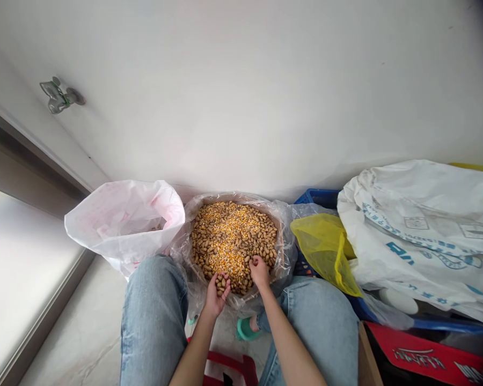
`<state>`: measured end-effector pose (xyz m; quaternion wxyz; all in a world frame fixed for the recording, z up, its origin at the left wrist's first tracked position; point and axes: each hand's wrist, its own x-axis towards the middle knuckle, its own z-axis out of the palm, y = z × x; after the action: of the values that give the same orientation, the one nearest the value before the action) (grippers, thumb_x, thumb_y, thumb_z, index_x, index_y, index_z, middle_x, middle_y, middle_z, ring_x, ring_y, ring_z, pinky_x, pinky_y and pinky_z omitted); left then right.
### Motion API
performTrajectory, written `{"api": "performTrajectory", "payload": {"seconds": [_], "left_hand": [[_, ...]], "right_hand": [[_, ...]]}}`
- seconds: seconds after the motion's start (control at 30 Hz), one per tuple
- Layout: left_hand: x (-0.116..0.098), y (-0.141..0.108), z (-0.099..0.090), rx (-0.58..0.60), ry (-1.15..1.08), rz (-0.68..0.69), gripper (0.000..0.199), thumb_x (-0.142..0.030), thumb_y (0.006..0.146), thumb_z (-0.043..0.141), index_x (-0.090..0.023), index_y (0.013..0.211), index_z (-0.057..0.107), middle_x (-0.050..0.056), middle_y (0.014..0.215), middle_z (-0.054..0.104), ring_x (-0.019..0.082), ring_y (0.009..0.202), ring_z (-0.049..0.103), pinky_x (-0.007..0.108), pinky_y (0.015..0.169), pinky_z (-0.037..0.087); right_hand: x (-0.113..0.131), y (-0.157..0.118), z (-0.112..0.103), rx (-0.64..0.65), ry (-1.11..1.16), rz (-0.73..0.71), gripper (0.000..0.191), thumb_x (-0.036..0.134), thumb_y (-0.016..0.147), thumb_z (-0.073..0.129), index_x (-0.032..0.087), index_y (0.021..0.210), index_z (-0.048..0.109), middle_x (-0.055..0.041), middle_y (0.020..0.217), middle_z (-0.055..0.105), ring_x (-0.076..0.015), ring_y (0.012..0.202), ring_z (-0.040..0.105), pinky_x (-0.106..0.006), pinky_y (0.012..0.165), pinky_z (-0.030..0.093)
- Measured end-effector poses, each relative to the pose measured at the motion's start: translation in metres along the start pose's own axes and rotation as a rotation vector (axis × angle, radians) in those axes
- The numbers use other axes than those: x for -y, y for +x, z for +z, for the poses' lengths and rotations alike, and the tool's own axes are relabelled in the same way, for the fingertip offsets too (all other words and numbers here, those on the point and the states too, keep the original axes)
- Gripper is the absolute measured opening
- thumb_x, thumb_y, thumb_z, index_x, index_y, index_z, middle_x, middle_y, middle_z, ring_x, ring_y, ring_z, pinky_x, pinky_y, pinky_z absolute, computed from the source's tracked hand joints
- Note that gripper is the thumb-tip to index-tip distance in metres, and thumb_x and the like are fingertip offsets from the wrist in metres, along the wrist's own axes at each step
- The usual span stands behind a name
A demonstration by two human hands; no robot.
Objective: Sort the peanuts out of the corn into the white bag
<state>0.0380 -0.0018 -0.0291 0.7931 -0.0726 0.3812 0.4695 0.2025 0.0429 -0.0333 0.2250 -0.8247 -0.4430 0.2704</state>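
A clear plastic bag (282, 230) lines a round container filled with peanuts in their shells (265, 236) and yellow corn kernels (225, 225). My left hand (217, 295) is palm up at the near side of the heap, with several peanuts cupped in its curled fingers. To its right, my right hand (260, 271) touches the near right part of the heap, its thumb and fingertips pinched together. What those fingertips hold, if anything, is too small to make out. Left of the container stands an open white sack (121, 246), a few brownish pieces visible inside.
On the right are a yellow mesh bag (320, 246), a large white printed sack (418, 230), a blue crate (320, 197) and a red box (426, 354). A tap (62, 97) juts from the wall. My knees flank the container; a red stool (233, 364) shows below.
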Motion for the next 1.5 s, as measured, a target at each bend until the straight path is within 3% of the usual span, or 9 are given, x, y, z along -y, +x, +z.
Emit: {"api": "performTrajectory", "payload": {"seconds": [0.13,0.6,0.7,0.8,0.87,1.0,1.07,1.23,1.5], "left_hand": [[0.001,0.0,-0.002,0.014,-0.036,0.02,0.015,-0.026,0.072,0.05,-0.013,0.08,0.049,0.003,0.078,0.052,0.012,0.072,0.053,0.022,0.064,0.047],[0.001,0.002,-0.002,0.029,-0.081,0.028,0.014,-0.023,0.073,0.048,-0.013,0.082,0.049,0.005,0.084,0.053,0.017,0.088,0.052,0.026,0.074,0.046],[0.001,0.002,-0.001,0.062,-0.083,0.033,0.013,-0.023,0.072,0.05,-0.013,0.081,0.049,0.004,0.083,0.053,0.016,0.088,0.052,0.025,0.074,0.046],[0.002,0.004,-0.003,0.047,-0.061,0.067,0.015,-0.023,0.072,0.05,-0.013,0.082,0.049,0.005,0.085,0.053,0.015,0.085,0.052,0.026,0.074,0.046],[0.002,0.005,-0.004,0.035,-0.048,0.069,0.015,-0.024,0.072,0.049,-0.013,0.084,0.049,0.005,0.086,0.053,0.014,0.083,0.053,0.026,0.072,0.046],[0.002,0.004,-0.005,0.084,-0.06,0.039,0.015,-0.025,0.072,0.049,-0.014,0.082,0.048,0.003,0.081,0.052,0.012,0.077,0.053,0.023,0.068,0.047],[0.002,0.004,-0.005,0.088,-0.07,0.043,0.014,-0.024,0.072,0.049,-0.014,0.081,0.048,0.002,0.08,0.051,0.012,0.075,0.052,0.023,0.067,0.046],[0.003,0.005,-0.006,0.088,-0.086,0.052,0.016,-0.023,0.07,0.052,-0.013,0.081,0.048,0.003,0.08,0.051,0.013,0.077,0.052,0.024,0.07,0.046],[0.002,0.002,-0.002,0.094,-0.114,0.056,0.012,-0.022,0.071,0.05,-0.012,0.079,0.048,0.004,0.079,0.05,0.013,0.077,0.052,0.024,0.07,0.047]], "right_hand": [[-0.007,0.014,0.007,0.117,-0.015,-0.037,0.032,0.034,0.071,0.042,0.018,0.098,0.047,-0.0027,0.082,0.054,-0.0125,0.073,0.048,-0.02,0.065,0.032],[0.003,0.004,0.009,0.143,0.194,-0.189,0.016,0.028,0.064,0.048,0.013,0.072,0.046,0.0004,0.072,0.05,-0.0079,0.068,0.046,-0.018,0.069,0.033],[0.019,-0.009,0.002,0.351,0.381,-0.237,0.02,0.027,0.062,0.049,0.012,0.075,0.044,-0.0007,0.072,0.049,-0.0075,0.068,0.047,-0.017,0.067,0.035],[0.038,-0.024,-0.01,0.761,0.474,-0.288,0.027,0.03,0.063,0.05,0.012,0.083,0.044,-0.001,0.075,0.05,-0.0073,0.065,0.048,-0.016,0.058,0.035],[0.042,-0.026,-0.017,0.848,0.427,-0.29,0.031,0.036,0.066,0.047,0.013,0.087,0.047,-0.0022,0.08,0.052,-0.0079,0.065,0.048,-0.015,0.053,0.033],[0.018,-0.006,-0.018,0.217,0.201,-0.14,0.021,0.03,0.073,0.039,0.013,0.081,0.05,-0.0014,0.081,0.052,-0.0078,0.075,0.047,-0.016,0.069,0.035],[0.001,0.007,-0.015,0.065,0.102,0.009,0.02,0.024,0.073,0.037,0.011,0.085,0.047,-0.0047,0.083,0.052,-0.0112,0.077,0.047,-0.02,0.073,0.034],[-0.01,0.01,-0.009,0.121,-0.051,0.062,0.037,0.033,0.071,0.042,0.019,0.105,0.04,-0.0038,0.092,0.051,-0.0163,0.08,0.048,-0.025,0.068,0.033],[-0.005,-0.003,-0.005,0.058,-0.24,-0.005,0.025,0.027,0.074,0.035,0.026,0.097,0.044,0.0026,0.097,0.051,-0.0135,0.079,0.049,-0.022,0.055,0.025]]}}
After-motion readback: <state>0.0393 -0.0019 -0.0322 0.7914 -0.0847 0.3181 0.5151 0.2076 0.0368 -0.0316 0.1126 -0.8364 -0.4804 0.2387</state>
